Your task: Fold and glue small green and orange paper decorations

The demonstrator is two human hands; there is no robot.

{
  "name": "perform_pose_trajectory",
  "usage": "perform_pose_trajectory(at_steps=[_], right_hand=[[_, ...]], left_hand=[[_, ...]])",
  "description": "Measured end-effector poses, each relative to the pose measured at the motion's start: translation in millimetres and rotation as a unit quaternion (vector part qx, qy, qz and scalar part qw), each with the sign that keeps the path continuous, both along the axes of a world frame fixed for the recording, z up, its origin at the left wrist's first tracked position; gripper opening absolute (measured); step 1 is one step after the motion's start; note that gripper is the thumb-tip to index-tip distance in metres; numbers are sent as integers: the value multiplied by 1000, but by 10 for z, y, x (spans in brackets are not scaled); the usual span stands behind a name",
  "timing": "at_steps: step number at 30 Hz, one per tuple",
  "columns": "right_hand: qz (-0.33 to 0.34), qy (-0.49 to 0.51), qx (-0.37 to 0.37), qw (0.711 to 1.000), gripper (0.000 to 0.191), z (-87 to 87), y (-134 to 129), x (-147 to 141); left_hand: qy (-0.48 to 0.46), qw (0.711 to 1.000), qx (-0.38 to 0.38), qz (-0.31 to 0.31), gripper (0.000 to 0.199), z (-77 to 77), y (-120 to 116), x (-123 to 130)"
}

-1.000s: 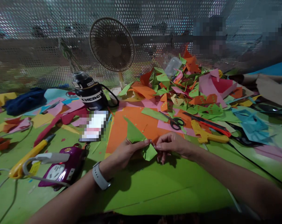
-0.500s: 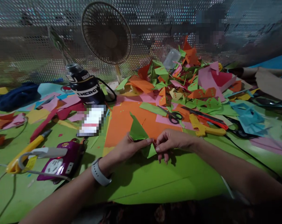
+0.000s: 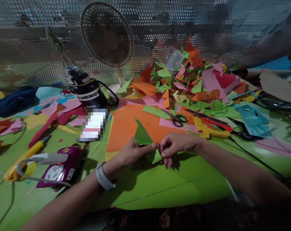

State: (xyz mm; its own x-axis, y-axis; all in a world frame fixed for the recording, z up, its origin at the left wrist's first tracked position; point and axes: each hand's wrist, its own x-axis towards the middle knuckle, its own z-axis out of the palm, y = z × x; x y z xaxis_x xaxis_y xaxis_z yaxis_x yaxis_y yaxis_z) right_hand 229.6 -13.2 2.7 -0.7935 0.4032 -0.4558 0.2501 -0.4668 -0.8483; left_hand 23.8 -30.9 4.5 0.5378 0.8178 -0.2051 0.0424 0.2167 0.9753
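Note:
A folded piece of green paper (image 3: 142,135) is between my hands, above the near edge of an orange sheet (image 3: 126,128). My left hand (image 3: 133,152), with a pale watch strap at the wrist, is closed on its left side, thumb lying across the fold. At the lower right corner of the paper, my right hand (image 3: 173,147) pinches with thumb and forefinger. The other right fingers curl below it. Black-handled scissors (image 3: 179,120) lie beyond my right hand. A yellow glue gun (image 3: 211,130) rests to their right, beside a red-and-black cutter (image 3: 215,121).
Colourful paper scraps (image 3: 169,77) heap up at the back. A fan (image 3: 108,35) and a dark bottle (image 3: 86,88) stand behind. On the left lie a phone (image 3: 93,125), a purple power strip (image 3: 61,168) and another yellow glue gun (image 3: 25,157) with cables.
The view has shifted slightly, so the background sits a little further left. Both hands keep their hold on the green paper, almost unmoved.

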Motion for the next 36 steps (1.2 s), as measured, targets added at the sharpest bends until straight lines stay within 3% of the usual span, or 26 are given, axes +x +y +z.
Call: perform_pose_trajectory(at_steps=[5, 11, 15, 25, 36], right_hand=[[-21, 4, 16, 1000, 16, -8, 21, 54], [-99, 4, 70, 993, 25, 27, -76, -66], [-201, -1, 145, 969, 35, -40, -164, -213], [-264, 16, 180, 947, 42, -68, -199, -261], [-271, 48, 159, 948, 42, -72, -181, -246]], left_hand=[[-33, 998, -44, 29, 17, -81, 16, -14], [-77, 972, -43, 216, 21, -91, 63, 9], [-65, 960, -39, 269, 22, -54, 15, 69], [-131, 956, -64, 255, 18, -136, -48, 95], [-153, 952, -105, 244, 20, -124, -51, 121]])
